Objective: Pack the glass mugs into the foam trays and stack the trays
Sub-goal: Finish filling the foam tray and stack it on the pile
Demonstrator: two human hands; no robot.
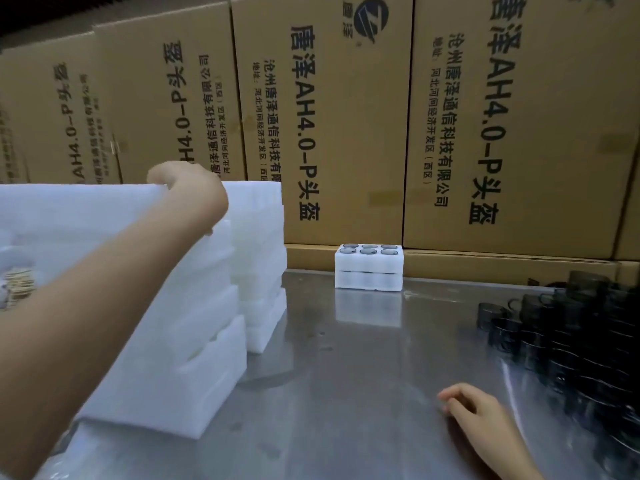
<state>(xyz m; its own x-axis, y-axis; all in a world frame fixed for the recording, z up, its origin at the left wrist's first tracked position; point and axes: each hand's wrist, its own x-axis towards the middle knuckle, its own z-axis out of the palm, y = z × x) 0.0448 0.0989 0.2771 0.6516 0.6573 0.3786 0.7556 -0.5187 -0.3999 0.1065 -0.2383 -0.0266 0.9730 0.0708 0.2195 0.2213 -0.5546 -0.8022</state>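
Note:
A tall stack of empty white foam trays (194, 344) stands at the left of the metal table (346, 393). My left hand (183, 183) reaches over the stack's far top edge and grips the topmost foam tray (79, 216); its fingertips are hidden behind the foam. A second foam stack (259, 258) stands behind it. At the back, two stacked foam trays (369, 270) hold dark glass mugs in the upper tray. A heap of dark glass mugs (571, 337) lies at the right. My right hand (474, 410) rests on the table near the heap, fingers curled, holding nothing.
Tall cardboard boxes (346, 126) with printed lettering form a wall along the table's back edge. Clear plastic sheeting (540, 403) lies under the mug heap at the right. Something round and brownish (17, 285) shows at the far left edge behind the foam.

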